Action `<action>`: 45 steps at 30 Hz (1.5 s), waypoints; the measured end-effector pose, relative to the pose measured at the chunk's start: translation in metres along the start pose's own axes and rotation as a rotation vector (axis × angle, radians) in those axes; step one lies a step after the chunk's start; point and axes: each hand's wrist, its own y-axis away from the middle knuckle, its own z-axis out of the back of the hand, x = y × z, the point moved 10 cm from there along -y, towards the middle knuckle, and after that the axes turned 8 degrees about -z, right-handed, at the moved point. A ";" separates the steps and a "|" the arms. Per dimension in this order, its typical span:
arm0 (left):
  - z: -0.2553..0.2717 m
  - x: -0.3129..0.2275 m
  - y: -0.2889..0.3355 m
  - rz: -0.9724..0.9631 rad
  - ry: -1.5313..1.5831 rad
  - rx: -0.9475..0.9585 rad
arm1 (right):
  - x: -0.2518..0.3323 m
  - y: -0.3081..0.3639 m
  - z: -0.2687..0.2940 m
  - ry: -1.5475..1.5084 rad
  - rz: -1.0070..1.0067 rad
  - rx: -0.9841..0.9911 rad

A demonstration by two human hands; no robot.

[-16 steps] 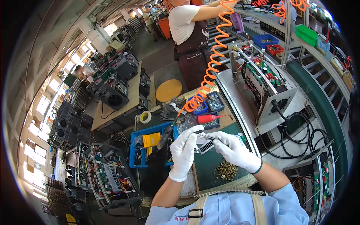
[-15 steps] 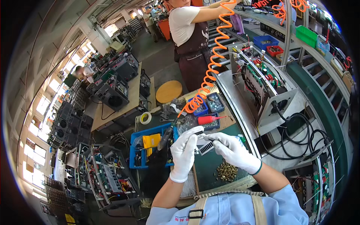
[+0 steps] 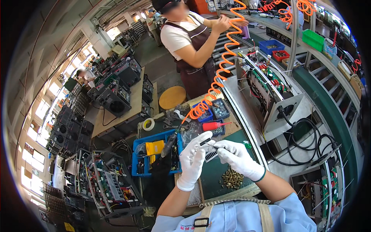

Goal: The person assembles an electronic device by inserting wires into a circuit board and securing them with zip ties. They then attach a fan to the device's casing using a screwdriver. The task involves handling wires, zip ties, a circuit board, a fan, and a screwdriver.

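Observation:
My left hand (image 3: 191, 166), in a white glove, is raised over the bench with its fingers closed on a small dark part (image 3: 205, 142). Beside it my right hand (image 3: 240, 159), also gloved, pinches a thin dark piece (image 3: 213, 146) whose kind is too small to make out. The fingertips of both hands nearly meet. Below them lies a pale panel with dark slots (image 3: 211, 156), partly covered by the gloves. A heap of small brass fittings (image 3: 232, 178) sits on the green bench top just under my right wrist.
An air screwdriver (image 3: 170, 145) hangs on an orange coiled hose (image 3: 223, 71) over a blue tray (image 3: 138, 172). Farther back are a red squeeze bottle (image 3: 211, 126) and a bin of screws (image 3: 220, 108). An opened machine (image 3: 270, 83) stands right; a co-worker (image 3: 189, 46) stands beyond.
My right hand has moved slightly left, closer to my left hand, covering more of the slotted panel. The co-worker has leaned into view and drawn their hands together near the orange hose.

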 end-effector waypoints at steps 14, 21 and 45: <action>-0.169 0.094 -0.095 -0.067 -0.476 0.498 | 0.056 0.128 0.311 0.298 0.390 -0.740; -0.351 0.172 -0.148 -0.362 -0.893 0.989 | 0.043 0.105 0.408 0.309 0.429 -0.848; -0.350 0.243 -0.160 -0.115 -0.826 0.947 | 0.066 0.095 0.418 0.761 0.379 -0.967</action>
